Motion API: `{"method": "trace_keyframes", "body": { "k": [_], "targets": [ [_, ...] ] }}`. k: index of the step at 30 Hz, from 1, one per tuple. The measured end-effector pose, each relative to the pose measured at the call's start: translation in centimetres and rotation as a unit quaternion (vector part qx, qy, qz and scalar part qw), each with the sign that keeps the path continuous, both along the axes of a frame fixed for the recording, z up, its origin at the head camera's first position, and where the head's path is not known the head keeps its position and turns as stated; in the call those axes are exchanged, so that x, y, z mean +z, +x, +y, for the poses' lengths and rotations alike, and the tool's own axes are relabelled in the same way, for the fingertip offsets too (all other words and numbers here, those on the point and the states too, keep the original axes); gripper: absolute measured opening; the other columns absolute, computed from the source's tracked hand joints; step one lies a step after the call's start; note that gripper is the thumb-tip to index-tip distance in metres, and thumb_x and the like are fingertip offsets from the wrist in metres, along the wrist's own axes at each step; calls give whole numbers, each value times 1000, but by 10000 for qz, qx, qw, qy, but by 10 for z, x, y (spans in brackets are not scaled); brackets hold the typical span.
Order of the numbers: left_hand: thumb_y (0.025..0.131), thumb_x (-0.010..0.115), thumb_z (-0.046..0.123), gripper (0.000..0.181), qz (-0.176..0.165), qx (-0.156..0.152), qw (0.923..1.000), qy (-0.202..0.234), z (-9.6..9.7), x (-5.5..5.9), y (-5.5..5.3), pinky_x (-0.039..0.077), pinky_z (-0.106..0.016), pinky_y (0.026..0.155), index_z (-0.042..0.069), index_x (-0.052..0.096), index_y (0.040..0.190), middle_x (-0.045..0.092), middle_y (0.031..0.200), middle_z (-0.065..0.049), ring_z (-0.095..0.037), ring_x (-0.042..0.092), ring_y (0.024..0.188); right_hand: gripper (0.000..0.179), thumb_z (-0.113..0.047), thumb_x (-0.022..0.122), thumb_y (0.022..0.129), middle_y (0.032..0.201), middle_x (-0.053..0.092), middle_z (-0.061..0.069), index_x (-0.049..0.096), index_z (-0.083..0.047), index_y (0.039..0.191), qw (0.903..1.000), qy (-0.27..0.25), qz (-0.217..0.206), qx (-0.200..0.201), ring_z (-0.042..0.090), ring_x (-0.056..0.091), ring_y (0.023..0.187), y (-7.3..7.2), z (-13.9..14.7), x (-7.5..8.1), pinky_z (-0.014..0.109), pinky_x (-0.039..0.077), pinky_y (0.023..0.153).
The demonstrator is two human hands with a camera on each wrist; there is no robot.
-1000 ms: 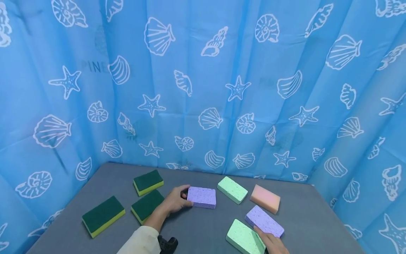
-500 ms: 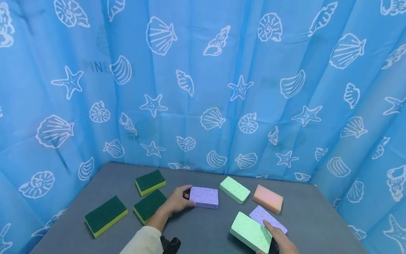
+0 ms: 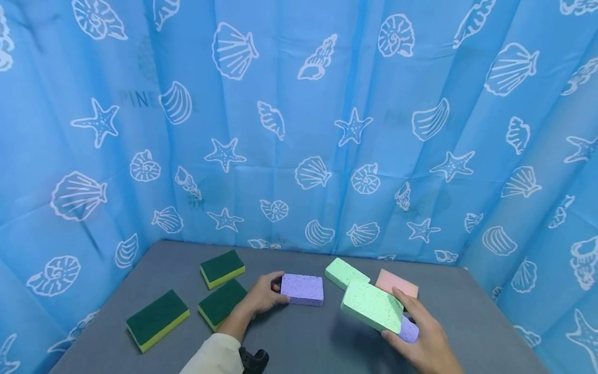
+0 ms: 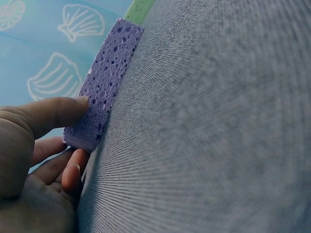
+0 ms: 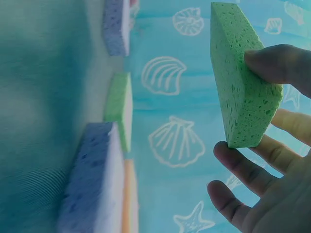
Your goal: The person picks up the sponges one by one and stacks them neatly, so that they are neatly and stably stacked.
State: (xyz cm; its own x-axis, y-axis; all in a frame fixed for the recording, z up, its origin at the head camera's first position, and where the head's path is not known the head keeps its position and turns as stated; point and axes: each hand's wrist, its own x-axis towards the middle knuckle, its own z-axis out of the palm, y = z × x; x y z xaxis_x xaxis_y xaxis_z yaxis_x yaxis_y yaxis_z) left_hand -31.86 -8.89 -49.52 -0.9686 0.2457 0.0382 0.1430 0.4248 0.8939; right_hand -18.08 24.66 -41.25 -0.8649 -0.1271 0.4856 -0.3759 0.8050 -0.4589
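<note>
My left hand (image 3: 263,297) pinches the left end of a purple sponge (image 3: 302,289) lying on the grey table. In the left wrist view the thumb presses the long side of that purple sponge (image 4: 109,73), fingers behind its end. My right hand (image 3: 427,332) holds a light green sponge (image 3: 372,305) up off the table by its right end. The right wrist view has the raised green sponge (image 5: 243,82) between thumb and fingers. Beneath it, a second purple sponge (image 3: 409,330) is mostly hidden in the head view.
Another green sponge (image 3: 343,271) and a peach-pink sponge (image 3: 397,283) lie behind the raised one. Green-and-yellow scouring sponges (image 3: 158,319) lie on the left of the grey table (image 3: 299,343). A blue shell-patterned curtain (image 3: 299,130) stands around the back and sides.
The right hand has lifted the near green sponge off the table and moved it up and away from me, over the second purple sponge. The left hand stays on its purple sponge.
</note>
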Motion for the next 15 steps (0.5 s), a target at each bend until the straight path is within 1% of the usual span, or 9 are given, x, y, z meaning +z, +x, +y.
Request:
{"method": "trace_keyframes", "body": {
  "k": [2,4,6,10,12,15],
  "targets": [
    [79,80,7,68,-14,2,10000,-10,1,0,-1,41,-36,67,2,49,139,52,92,-8,-23,49,82,87,-10,89,66,125,57,9,48,-13,143,9996,10,248,108,18,56,93,-4,0,4,32,52,70],
    [79,80,7,68,-28,5,10000,-20,2,-1,-2,41,-35,67,3,50,139,52,92,-8,-23,49,82,88,-9,88,67,127,56,9,46,-14,144,9989,-55,381,261,18,57,96,-8,-1,8,32,53,71],
    [78,80,7,68,-34,15,10000,-5,2,-1,-2,41,-35,66,3,50,139,52,92,-8,-23,49,81,90,-6,87,68,131,53,9,44,-15,146,9979,-162,425,463,21,57,101,-13,-3,13,34,54,74],
    [78,80,6,68,-68,40,10000,0,2,-1,-2,41,-35,65,3,50,139,52,91,-8,-23,49,80,91,-1,85,71,134,51,9,39,-14,148,9947,-416,368,862,28,59,104,-22,-6,20,38,55,74],
    [78,80,7,68,-89,57,9999,-8,2,-1,-2,41,-35,65,4,50,139,52,92,-8,-23,49,80,90,-3,85,72,133,51,10,39,-13,149,9943,-417,356,913,30,61,103,-26,-8,23,38,55,73],
    [78,80,7,68,-78,51,10000,-17,1,-1,-2,41,-36,66,3,50,139,51,91,-8,-24,49,81,90,-7,86,71,133,51,10,39,-12,149,9956,-278,364,818,31,58,109,-30,-11,28,46,52,76]
  ]
}}
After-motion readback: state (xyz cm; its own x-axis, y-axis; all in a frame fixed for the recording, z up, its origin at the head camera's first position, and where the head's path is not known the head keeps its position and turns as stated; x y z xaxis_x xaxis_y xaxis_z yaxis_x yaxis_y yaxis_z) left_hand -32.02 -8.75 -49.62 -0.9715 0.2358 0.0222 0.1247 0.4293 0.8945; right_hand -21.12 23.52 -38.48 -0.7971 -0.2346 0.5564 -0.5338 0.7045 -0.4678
